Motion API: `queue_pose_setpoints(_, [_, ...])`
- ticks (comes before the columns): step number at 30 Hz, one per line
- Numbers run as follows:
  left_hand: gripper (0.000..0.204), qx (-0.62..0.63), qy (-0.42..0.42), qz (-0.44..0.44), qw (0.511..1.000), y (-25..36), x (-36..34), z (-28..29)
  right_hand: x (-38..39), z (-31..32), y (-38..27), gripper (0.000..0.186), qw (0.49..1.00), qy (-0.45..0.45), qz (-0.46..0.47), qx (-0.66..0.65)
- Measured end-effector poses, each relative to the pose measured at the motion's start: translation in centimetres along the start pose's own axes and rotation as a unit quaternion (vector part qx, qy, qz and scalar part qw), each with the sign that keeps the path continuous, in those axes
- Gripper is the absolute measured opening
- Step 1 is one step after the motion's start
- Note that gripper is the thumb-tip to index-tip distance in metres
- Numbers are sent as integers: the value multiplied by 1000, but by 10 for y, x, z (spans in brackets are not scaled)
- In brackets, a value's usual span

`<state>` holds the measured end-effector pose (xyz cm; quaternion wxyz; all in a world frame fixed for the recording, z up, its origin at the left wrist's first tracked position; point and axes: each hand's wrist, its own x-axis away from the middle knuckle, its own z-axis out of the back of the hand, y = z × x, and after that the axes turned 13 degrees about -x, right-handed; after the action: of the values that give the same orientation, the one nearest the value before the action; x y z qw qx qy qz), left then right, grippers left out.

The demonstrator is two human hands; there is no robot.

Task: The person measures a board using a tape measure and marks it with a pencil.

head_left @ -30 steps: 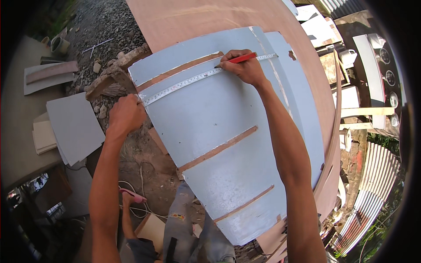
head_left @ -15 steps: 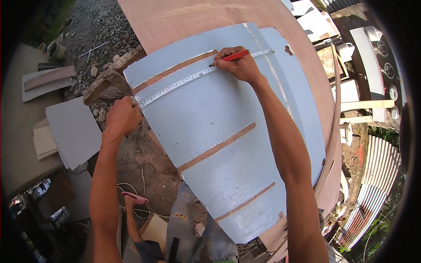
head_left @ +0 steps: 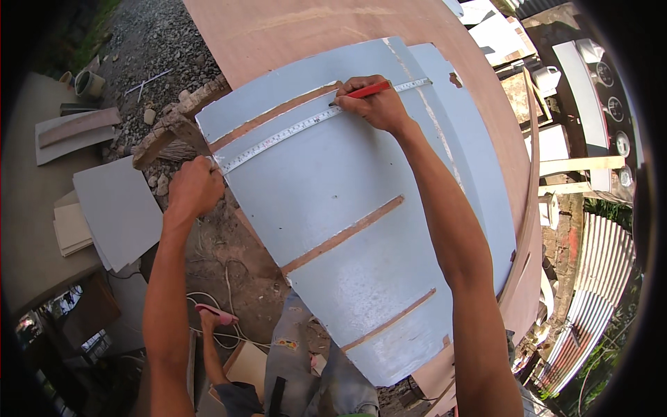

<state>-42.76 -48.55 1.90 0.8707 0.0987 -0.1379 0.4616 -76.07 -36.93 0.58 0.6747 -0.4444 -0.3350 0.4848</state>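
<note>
Tape measure, bluish panel (plywood beyond), gravel

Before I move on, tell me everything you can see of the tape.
The tape is a narrow, white, metal-looking band with dark markings. It lies extended across the blue panel, rising to the right, just below the uppermost brown strip. Its left end meets the closed left hand at the panel's edge; the right hand, holding a red pencil, hides a stretch, and the right end shows beyond.

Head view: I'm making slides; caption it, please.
Right hand holding red pencil at tape measure across blue-grey panel; left hand at panel's edge.
</note>
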Motion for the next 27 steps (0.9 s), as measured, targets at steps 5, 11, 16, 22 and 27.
queue_pose_setpoints(5, [27, -7, -35, 14, 999, 3, 2, 8, -1, 1, -1, 16, 1000, -6, -7, 16])
queue_pose_setpoints(11, [28, -4, -38, 22, 999, 0, 3, 7, 1, -5, 2, 16, 999, 22, 34, 3])
queue_pose_setpoints(16, [28, 3, -33, 12, 999, 4, 3, 4, 1, 3, -1, 17, 999, -16, -8, 31])
queue_pose_setpoints(22, [26, -8, 4, 18, 1000, 18, -1, 5, -2, 14, -3, 14, 999, -19, -20, 23])
queue_pose_setpoints(27, [26, 32, -54, 68, 996, -26, 14, 12, -7, -43, -4, 6, 945, -14, 210, 250])
